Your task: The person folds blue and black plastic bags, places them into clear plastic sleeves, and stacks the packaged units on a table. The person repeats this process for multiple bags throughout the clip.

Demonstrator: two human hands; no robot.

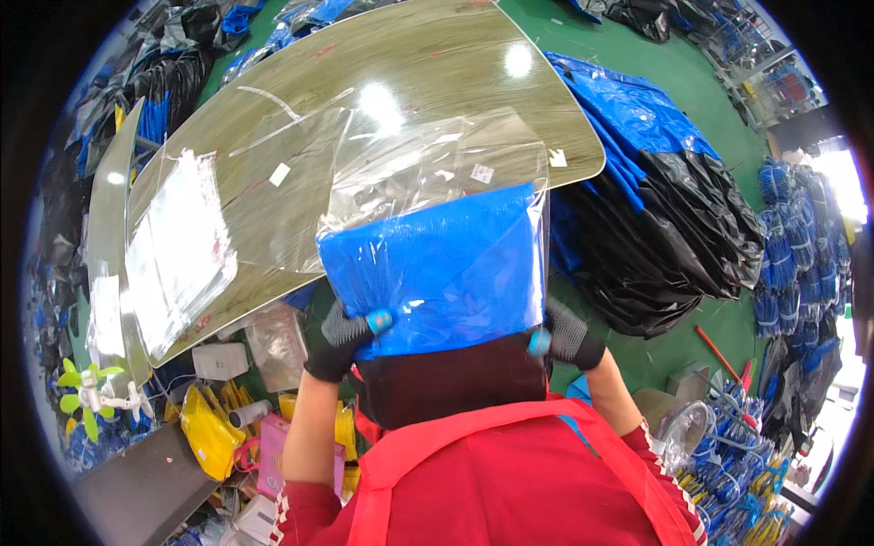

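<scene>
At the far left a small green and white fan (91, 391) stands below the table edge, with a yellow bag (208, 435) and a pink box (270, 455) just to its right among loose clutter. Above them a stack of clear plastic bags (177, 250) lies flat on the left part of the shiny table (428, 64).

The left hand (339, 341), in a dark knit glove, is closed on the lower left edge of a folded blue and black bundle (437, 282), its fingers curled around the plastic there. The bundle sits at the near edge of the table, right in front of the person's red apron (492, 473), blue half up and black half down toward the chest. A clear plastic bag (428, 173) covers its upper blue part, and the bag's empty end stretches away over the tabletop.

The right hand (569, 335), gloved the same way, grips the lower right edge of the bundle, closed on it.

Farther right, a heap of blue and black sheeting (655, 200) lies on the green floor (719, 82) beside the table. At the right rim, bundles of blue straps (792, 246) pile up.
</scene>
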